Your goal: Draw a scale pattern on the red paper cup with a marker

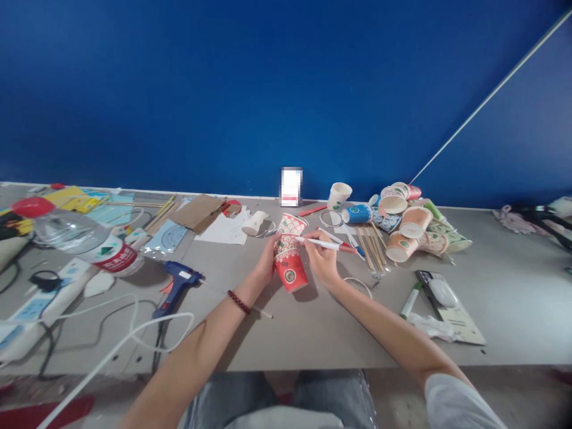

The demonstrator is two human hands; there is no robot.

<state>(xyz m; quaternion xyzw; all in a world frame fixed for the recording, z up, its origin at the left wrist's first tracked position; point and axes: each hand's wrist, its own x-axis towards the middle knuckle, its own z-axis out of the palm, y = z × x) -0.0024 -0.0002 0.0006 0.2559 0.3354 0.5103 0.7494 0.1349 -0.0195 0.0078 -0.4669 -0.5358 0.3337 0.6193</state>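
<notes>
Red paper cups with a white scallop pattern, apparently two stacked or joined end to end, tilt above the table in front of me. My left hand is closed around their left side; its fingers are partly hidden behind them. Pinched in my right hand is a white marker with a red end. Its tip points left and meets, or nearly meets, the middle of the cups. Close beyond my right hand lie several wooden sticks and a blue-ended pen.
A heap of paper cups lies at the right, near a board and a green marker. To the left are a blue glue gun, a large water bottle, a power strip and looping white cables. A blue wall stands behind.
</notes>
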